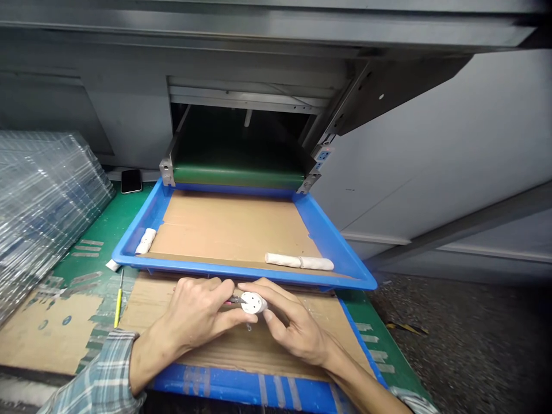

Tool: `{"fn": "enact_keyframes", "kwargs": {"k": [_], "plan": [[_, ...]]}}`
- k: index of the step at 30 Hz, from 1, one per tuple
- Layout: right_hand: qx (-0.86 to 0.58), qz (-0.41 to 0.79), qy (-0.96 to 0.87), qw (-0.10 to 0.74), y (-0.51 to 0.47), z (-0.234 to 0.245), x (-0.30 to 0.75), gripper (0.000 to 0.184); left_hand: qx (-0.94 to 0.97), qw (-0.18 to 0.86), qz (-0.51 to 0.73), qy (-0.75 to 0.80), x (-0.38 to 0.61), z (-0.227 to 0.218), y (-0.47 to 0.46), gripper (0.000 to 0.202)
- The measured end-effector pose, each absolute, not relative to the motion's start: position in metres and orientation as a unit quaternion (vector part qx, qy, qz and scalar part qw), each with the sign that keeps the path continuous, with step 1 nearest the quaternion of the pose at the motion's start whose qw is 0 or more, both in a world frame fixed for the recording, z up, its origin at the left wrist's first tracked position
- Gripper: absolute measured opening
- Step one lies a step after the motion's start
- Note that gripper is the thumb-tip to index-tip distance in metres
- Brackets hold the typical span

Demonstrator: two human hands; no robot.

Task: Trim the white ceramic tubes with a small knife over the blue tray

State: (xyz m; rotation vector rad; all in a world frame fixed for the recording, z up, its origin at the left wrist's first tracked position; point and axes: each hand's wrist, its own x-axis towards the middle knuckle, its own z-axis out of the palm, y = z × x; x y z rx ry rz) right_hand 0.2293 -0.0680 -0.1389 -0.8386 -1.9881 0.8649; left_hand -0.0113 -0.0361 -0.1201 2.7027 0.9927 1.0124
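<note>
My right hand is closed on a white round piece, whose flat end has several small dark holes and faces me. My left hand is closed round a slim metal-tipped tool. A bit of red shows by its grip, but my fingers hide most of it, so I cannot tell its exact kind. The metal tip meets the end face of the white piece, and my left thumb lies along the lower edge of that face. Both hands are above a cardboard sheet, just in front of a blue tray.
The cardboard-lined blue tray holds white cylindrical pieces along its front and at its left. Behind is a green conveyor belt. To the left are a yellow-handled screwdriver, a phone and stacked clear plastic.
</note>
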Motion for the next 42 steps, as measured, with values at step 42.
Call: {"fn": "enact_keyframes", "kwargs": {"k": [42], "plan": [[-0.331,0.334,-0.783,0.407,-0.067,-0.130,0.232,0.039,0.873,0.134,0.318,0.346,-0.013,-0.120,-0.037,0.065]]}}
